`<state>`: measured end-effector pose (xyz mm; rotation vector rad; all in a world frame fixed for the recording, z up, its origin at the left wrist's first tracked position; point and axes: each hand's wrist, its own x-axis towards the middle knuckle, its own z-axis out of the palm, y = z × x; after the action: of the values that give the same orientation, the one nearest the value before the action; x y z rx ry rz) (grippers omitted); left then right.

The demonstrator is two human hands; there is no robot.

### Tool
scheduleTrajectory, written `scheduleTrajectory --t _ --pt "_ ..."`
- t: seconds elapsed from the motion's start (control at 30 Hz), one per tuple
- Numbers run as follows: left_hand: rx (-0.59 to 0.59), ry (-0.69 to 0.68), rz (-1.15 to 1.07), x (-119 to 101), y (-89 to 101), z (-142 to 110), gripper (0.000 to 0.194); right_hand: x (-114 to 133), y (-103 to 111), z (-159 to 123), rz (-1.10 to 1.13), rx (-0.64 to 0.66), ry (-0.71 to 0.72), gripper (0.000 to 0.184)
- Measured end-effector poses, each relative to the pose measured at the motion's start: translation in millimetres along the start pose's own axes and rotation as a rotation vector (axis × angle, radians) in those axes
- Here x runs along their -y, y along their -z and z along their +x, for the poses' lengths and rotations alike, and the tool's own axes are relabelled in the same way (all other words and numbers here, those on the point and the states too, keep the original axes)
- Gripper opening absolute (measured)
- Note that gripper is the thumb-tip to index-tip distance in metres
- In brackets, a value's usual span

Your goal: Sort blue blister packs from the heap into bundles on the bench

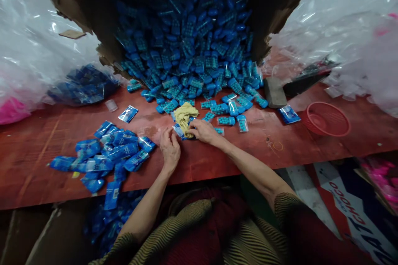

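Observation:
My left hand (169,147) rests on the red table (217,161), fingers curled together at the edge of a small clear packet (179,131) holding a blue item. My right hand (203,131) pinches the other side of the same packet, just below a yellow cloth (185,115). Behind the cloth, a large heap of small blue items (189,49) spills from a torn cardboard box (77,4). To the left of my hands lies a pile of filled blue packets (108,153).
A red plastic basket (326,119) sits at the right. A grey block (275,92) and a dark tool lie near it. Clear plastic bags (342,29) fill both back corners; a bag of blue items (83,85) lies left. More packets lie below the table edge.

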<state>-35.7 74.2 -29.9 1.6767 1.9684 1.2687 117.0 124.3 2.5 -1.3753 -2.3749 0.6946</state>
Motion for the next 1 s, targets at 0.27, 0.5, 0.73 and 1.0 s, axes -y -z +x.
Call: scheduleTrajectory --t 0.27,0.5,0.73,1.0 --pt "0.144 -0.086 0.138 6 -1.0 -14 0.029 -6 1 23 -0.031 -0.054 0.019 0.013" --pt "0.325 -0.124 0.336 -12 -38.8 18 0.046 -13 23 94 0.134 -0.349 -0.079 0.027" --pt "0.483 -0.227 0.575 -10 -46.4 32 0.065 -26 -5 95 -0.091 -0.116 -0.009 0.049" --pt "0.53 -0.339 0.567 1 -28.7 12 0.063 0 7 25 -0.107 -0.184 0.027 0.042"
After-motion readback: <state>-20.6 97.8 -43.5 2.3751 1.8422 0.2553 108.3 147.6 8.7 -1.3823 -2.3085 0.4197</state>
